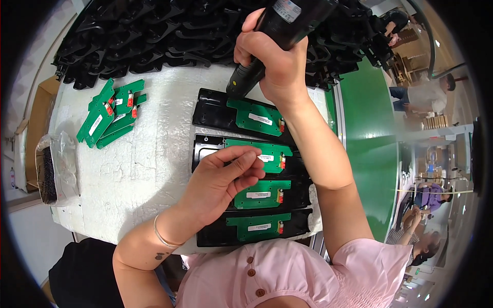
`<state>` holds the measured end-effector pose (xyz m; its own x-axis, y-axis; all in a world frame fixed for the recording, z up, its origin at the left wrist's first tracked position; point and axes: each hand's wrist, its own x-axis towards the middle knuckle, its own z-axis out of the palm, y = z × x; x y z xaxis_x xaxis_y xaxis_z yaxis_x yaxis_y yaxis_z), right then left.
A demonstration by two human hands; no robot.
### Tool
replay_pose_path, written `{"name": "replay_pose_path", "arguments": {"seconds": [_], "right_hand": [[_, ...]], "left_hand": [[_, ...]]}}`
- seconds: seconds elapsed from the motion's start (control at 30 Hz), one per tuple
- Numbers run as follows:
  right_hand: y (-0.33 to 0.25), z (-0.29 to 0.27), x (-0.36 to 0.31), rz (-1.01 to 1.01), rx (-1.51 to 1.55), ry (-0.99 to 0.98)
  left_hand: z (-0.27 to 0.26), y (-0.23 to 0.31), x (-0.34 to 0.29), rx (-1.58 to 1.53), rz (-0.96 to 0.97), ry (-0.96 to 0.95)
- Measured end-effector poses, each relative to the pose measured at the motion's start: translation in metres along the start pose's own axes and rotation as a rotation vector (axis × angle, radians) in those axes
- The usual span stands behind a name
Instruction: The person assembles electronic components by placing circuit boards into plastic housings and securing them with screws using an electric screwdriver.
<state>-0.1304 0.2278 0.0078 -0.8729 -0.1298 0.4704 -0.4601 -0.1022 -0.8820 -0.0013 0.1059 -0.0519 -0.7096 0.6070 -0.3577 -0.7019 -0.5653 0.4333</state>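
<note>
My right hand (275, 61) is wrapped round a thick black electric screwdriver (292, 25). The tool slants down to the left, its lower end over the farthest black plastic panel (210, 110); its bit is hidden. A green circuit board (257, 118) with a white label and a red part lies in that panel. Over the second panel, my left hand (226, 177) is closed, thumb and forefinger pinched together; whatever they hold is too small to make out. Its fingers partly cover the second circuit board (277, 151). Nearer to me lie the third board (262, 194) and the nearest board (257, 228), each in a black panel.
A pile of loose green circuit boards (110, 115) lies on the left of the white padded table top (138, 169). At the left edge stands a plastic bag of small dark pieces (49, 174). Black plastic housings (154, 36) are heaped along the back. People sit beyond the green surface (367, 138).
</note>
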Motion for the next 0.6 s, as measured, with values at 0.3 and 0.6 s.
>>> {"name": "replay_pose_path", "arguments": {"seconds": [0.3, 0.6], "right_hand": [[-0.008, 0.0, -0.001, -0.003, -0.078, -0.054], [-0.105, -0.025, -0.035, -0.129, 0.372, -0.464]], "left_hand": [[-0.003, 0.007, 0.002, -0.097, 0.102, 0.045], [-0.013, 0.01, 0.008, -0.301, 0.149, -0.038]]}}
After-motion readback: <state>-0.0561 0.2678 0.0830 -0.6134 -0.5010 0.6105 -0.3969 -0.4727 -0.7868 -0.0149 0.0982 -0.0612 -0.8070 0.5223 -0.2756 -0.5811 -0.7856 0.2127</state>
